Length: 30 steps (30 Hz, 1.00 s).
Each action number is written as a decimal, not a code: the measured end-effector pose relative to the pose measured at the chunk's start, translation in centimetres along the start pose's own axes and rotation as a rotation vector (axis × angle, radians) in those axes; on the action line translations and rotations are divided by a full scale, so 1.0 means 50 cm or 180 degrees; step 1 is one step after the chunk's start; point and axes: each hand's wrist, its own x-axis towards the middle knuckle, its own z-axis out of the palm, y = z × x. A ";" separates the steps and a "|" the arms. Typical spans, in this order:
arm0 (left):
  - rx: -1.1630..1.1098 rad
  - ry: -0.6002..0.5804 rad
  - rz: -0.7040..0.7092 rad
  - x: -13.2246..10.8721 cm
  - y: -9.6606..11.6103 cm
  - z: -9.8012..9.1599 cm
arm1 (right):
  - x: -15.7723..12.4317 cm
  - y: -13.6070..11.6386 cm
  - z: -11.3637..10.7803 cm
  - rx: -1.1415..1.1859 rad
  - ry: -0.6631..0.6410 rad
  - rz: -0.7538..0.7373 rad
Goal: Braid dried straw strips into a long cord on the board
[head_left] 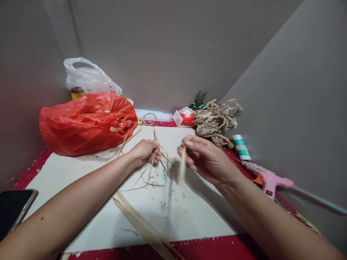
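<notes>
My left hand (146,151) is closed around a thin bundle of dried plant fibre (155,135), its narrow twisted end pointing away from me. Loose strands spread from the bundle below and beside the fingers. To its right, my right hand (203,153) is raised over the board, thumb and finger pinching a short pale fibre strip (182,168) that hangs down, blurred by motion. Wide flat strips of dried fibre (141,220) lie in front, reaching the near edge. All of this is over a white board (200,215) scattered with small scraps.
A red plastic bag (86,126) stands back left, before a white bag (89,77). Coiled rope (214,121), a tissue pack (184,117) and pliers (199,101) sit back right. A pink glue gun (271,178) lies right, a phone (16,209) left. Walls enclose the table.
</notes>
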 end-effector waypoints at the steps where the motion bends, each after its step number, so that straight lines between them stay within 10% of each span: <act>1: -0.0022 -0.0027 -0.0019 0.000 0.001 -0.001 | -0.014 -0.011 -0.008 -0.0247 -0.0283 0.0232; 4: -0.0060 -0.0098 -0.0011 0.001 0.002 -0.005 | -0.034 -0.021 -0.028 -0.1405 -0.0730 0.0702; 7: -0.0057 -0.0127 -0.0006 0.001 0.004 -0.006 | -0.011 -0.002 -0.034 -0.2212 0.0012 0.0203; 10: -0.0093 -0.0116 -0.0066 -0.001 0.008 -0.005 | 0.043 0.025 -0.024 -0.2060 0.0240 -0.0018; 16: -0.0134 -0.0141 -0.0237 -0.009 0.019 -0.009 | 0.121 0.054 0.007 -0.1472 -0.0683 0.0295; 30: 0.0362 -0.0133 0.0194 0.002 0.023 -0.024 | 0.121 0.044 -0.031 -0.1711 -0.0652 0.0236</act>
